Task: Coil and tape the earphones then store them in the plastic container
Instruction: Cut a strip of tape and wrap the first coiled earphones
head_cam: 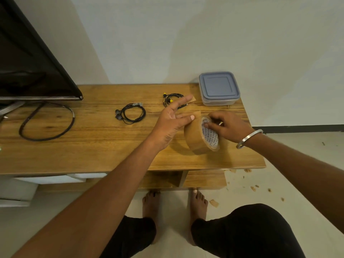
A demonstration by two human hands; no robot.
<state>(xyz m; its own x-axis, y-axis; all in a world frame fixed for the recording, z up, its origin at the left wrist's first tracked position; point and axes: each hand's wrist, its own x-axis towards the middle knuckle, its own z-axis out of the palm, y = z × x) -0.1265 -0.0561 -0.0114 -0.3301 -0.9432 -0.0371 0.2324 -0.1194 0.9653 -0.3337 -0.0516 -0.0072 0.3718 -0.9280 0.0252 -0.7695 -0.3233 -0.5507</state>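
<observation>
A brown tape roll point(199, 138) stands on edge on the wooden table point(93, 146), and my right hand point(227, 125) grips it with fingers curled into its core. My left hand point(171, 120) pinches the tape's free end point(197, 113) between thumb and a finger, its other fingers spread straight. A small tape piece point(193, 98) sticks at one fingertip. Black coiled earphones point(133, 113) lie mid-table. A second coiled pair with yellow tips point(170, 99) lies behind my left hand. The plastic container point(218, 88), lid on, sits at the back right corner.
A television point(31, 62) stands at the left with a thick black cable point(46, 123) looped on the table. The table's right edge runs close past the roll. Tape scraps point(214, 202) litter the floor by my bare feet.
</observation>
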